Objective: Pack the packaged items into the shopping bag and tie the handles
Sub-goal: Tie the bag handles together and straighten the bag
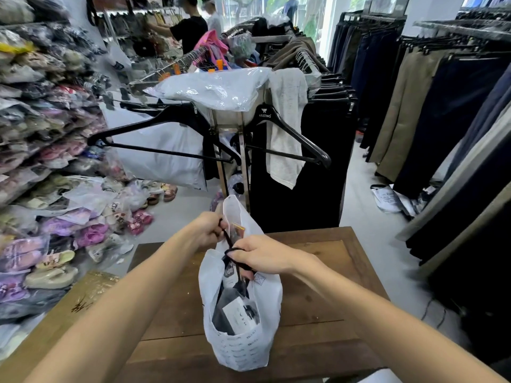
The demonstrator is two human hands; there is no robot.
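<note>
Our left hand (206, 229) and right hand (258, 255) gripping a black cord (228, 242), white bag (243, 344) of packets (237, 317) upright on our worktop (318, 299)

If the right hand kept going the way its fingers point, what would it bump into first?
Probably the left hand, just beyond the black cord both hold above the white plastic shopping bag; the right hand points left, though depth is unclear.

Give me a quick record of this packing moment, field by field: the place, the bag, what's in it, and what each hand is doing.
place: clothing shop, wooden table
bag: white shopping bag, upright on the table, mouth open
contents: packaged items, dark with white labels
handles: black cord handles, not yet tied
left hand: gripping one cord, pulling it up
right hand: gripping the other cord over the bag's mouth
</note>
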